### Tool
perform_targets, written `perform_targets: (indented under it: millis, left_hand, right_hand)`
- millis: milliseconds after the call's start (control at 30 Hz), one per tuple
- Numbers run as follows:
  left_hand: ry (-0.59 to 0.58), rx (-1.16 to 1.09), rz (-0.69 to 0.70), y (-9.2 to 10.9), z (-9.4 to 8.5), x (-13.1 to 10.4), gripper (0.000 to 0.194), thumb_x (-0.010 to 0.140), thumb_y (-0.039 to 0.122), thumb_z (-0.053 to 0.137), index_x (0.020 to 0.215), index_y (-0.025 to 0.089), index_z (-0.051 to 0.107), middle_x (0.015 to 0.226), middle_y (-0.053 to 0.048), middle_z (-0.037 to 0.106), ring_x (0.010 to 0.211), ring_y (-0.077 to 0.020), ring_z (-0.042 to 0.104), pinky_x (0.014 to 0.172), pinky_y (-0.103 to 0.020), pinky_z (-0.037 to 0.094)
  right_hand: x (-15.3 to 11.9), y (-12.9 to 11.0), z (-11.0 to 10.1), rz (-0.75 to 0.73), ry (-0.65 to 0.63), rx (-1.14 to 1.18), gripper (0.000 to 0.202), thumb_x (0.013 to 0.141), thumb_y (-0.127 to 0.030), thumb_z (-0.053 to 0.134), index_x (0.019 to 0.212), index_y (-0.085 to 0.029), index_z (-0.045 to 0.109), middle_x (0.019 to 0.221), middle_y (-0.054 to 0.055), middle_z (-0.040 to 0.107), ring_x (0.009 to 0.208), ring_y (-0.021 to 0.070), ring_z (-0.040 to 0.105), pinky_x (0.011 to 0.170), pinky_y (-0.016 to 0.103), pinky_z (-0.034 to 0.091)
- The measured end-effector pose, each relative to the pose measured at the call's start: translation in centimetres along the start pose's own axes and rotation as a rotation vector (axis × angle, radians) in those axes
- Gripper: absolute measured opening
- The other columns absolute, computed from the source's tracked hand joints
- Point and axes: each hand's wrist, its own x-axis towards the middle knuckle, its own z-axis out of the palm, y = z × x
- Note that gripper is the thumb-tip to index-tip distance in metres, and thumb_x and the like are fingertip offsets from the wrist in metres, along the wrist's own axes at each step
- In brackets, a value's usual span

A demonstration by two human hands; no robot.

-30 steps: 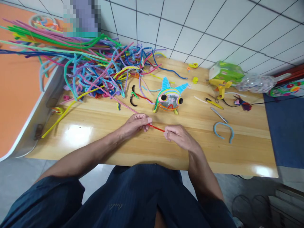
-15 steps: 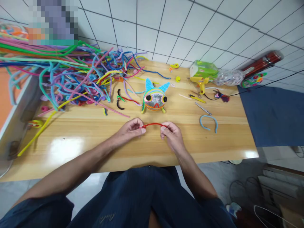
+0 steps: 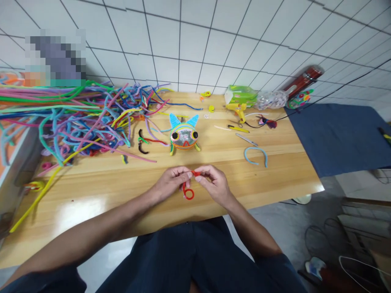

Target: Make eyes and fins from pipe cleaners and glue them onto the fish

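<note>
I have both bare hands close together over the near part of the wooden table (image 3: 275, 175), each pinched nearly closed on the same short red fuzzy strand (image 3: 196, 173). The left hand (image 3: 174, 184) grips it between thumb and fingertips, and the right hand (image 3: 214, 185) does likewise just beside it, the two sets of fingertips almost touching. Below the left hand hangs a red loop (image 3: 193, 194), curled round at the bottom; from here I cannot tell whether it joins the piece between the fingers, because the left fingers cover that spot. Beyond my hands, near the middle of the table, an animal figure (image 3: 184, 141) stands upright, with pale blue pointed ears, black-and-yellow eyes and a silvery front. Just left of it I see curved black pieces (image 3: 143, 151). Farther left spreads a tangled heap of coloured strands (image 3: 76, 122), a long yellow strand (image 3: 33, 202) slanting from it toward the near edge. On my right lie a pale blue curved strand (image 3: 255, 148), a slim silver tool (image 3: 247, 139), a yellow cutter (image 3: 238, 128) and a yellow glue gun (image 3: 241, 114), with a green package (image 3: 242, 96) behind, near the tiled wall.
</note>
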Motion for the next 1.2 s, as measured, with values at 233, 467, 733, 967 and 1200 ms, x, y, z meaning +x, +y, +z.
perform_targets:
  millis: [233,467,733,967,1200]
  left_hand:
    - [0.104,0.316,0.367,-1.6,1.3,1.0,0.027,0.107,0.036,0.060,0.096,0.016,0.075,0.067,0.003,0.062,0.059,-0.0096,0.055,0.061,-0.020,0.044]
    - [0.036,0.545,0.698,-2.5,0.8,0.6,0.025,0.111,0.023,0.057,0.094,0.016,0.073,0.076,-0.002,0.075,0.066,-0.0107,0.067,0.067,-0.020,0.048]
    - [-0.103,0.297,0.406,-2.6,1.3,0.6,0.032,0.112,0.029,0.053,0.086,0.016,0.068,0.065,0.001,0.071,0.059,-0.0088,0.064,0.063,-0.018,0.047]
    - [-0.173,0.208,0.303,-2.8,1.2,0.6,0.033,0.111,0.033,0.053,0.087,0.017,0.068,0.063,0.001,0.070,0.056,-0.0091,0.063,0.062,-0.020,0.045]
    - [-0.111,0.207,0.237,-2.5,1.0,0.8,0.034,0.108,0.041,0.056,0.086,0.017,0.068,0.064,0.001,0.068,0.056,-0.0100,0.057,0.060,-0.022,0.041]
  right_hand:
    - [-0.2,0.8,-2.6,0.386,-0.056,0.202,0.036,0.091,-0.057,0.078,0.084,-0.023,0.068,0.072,-0.001,0.071,0.062,0.0137,0.063,0.061,0.028,0.050]
    - [-0.3,0.7,-2.4,0.532,0.153,0.459,0.035,0.076,-0.048,0.092,0.074,-0.021,0.069,0.064,-0.002,0.067,0.056,0.0116,0.057,0.056,0.025,0.045]
    - [0.7,0.2,2.0,0.371,0.442,0.765,0.039,0.079,-0.052,0.096,0.081,-0.024,0.068,0.079,-0.002,0.063,0.071,0.0126,0.057,0.062,0.024,0.049]
    - [1.8,1.2,0.0,0.292,0.548,0.753,0.041,0.073,-0.044,0.101,0.080,-0.025,0.066,0.080,-0.004,0.058,0.072,0.0118,0.057,0.069,0.026,0.054]
    - [1.5,2.0,-4.3,0.096,0.517,0.311,0.032,0.088,-0.056,0.087,0.095,-0.029,0.072,0.093,0.000,0.072,0.088,0.0175,0.069,0.089,0.035,0.060]
